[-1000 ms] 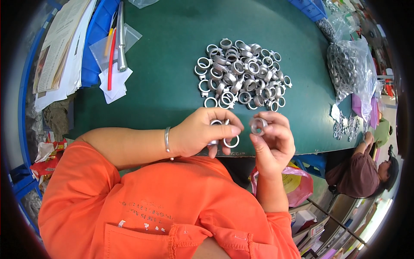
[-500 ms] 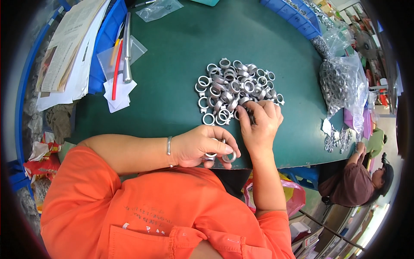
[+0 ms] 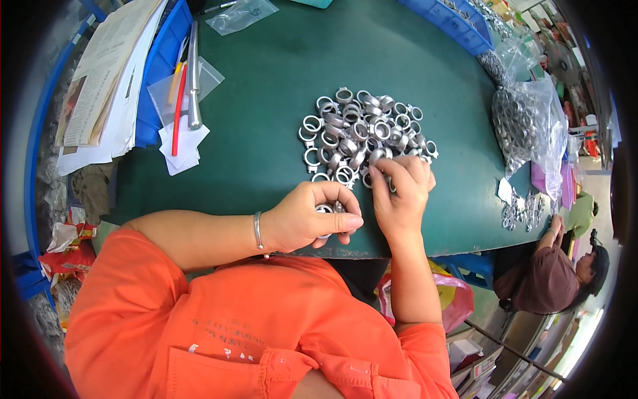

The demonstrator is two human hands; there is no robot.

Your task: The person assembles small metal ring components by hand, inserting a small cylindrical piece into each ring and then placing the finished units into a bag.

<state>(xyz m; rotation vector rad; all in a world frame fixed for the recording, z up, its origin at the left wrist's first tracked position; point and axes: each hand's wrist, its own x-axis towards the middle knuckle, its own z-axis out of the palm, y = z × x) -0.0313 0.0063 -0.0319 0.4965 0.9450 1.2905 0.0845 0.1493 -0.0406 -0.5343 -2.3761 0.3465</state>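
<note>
A heap of silver metal rings (image 3: 359, 130), many with a small lug on the side, lies on the green table in front of me. My left hand (image 3: 309, 216) is curled near the table's front edge, closed around a few such rings (image 3: 323, 210); its fingers partly cover them, so their number cannot be told. At the near right side of the heap, my right hand (image 3: 403, 193) has thumb and forefinger pinched at a ring (image 3: 377, 155). Other rings lie under and beside its fingers, partly hidden.
At left, a blue bin (image 3: 156, 80) holds papers; a metal rod (image 3: 193, 80) and red stick (image 3: 179, 110) lie beside it. A blue tray (image 3: 452, 23) stands far right. A clear bag of rings (image 3: 525, 126) sits at right, near a seated person (image 3: 548, 279).
My left fingers have curled in, and the ring that showed at their tips is now out of sight. My right hand stays at the heap's near edge, with its fingertips slightly shifted.
</note>
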